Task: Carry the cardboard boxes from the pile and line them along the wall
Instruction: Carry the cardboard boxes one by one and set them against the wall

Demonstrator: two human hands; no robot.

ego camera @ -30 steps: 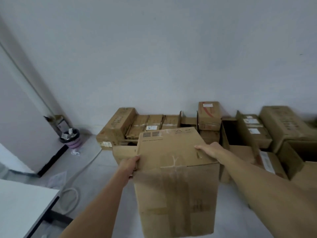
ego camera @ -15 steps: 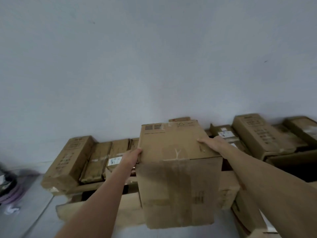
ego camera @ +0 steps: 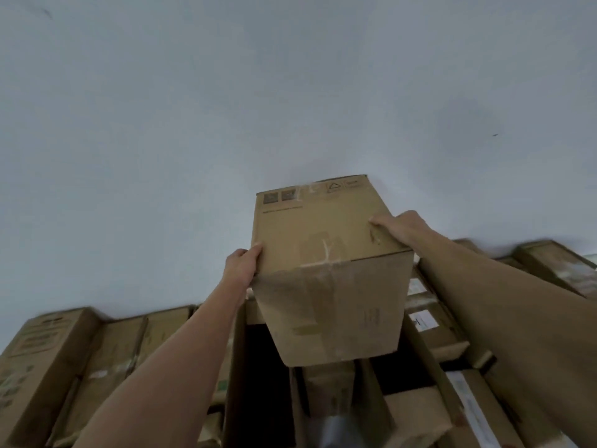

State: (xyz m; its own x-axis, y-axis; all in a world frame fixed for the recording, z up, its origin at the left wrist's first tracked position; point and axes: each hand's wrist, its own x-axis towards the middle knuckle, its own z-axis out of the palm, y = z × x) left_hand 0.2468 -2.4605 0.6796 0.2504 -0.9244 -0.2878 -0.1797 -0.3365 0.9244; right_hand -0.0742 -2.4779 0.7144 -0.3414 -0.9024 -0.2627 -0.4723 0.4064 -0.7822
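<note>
There's the plain pale grey wall (ego camera: 290,92) filling most of the view. Along its foot sits a crowd of brown cardboard boxes (ego camera: 51,347), long ones side by side on the left and more on the right, some of them bearing white labels (ego camera: 423,320). A good stretch of the line looks laid already, though what waits in the pile can't be told from here. Below centre an open-topped brown carton (ego camera: 258,367) gapes dark. Up above it, close to the wall and clear of everything beneath, hangs the tall brown taped cardboard box (ego camera: 323,253). The left hand (ego camera: 240,266) has its fingers wrapped round the top left edge, and the right hand (ego camera: 397,226) is clamped on the top's right edge, so both are firmly on. I'd call this one mid-carry with its set-down yet to come, and no obvious free slot shows along the wall.
</note>
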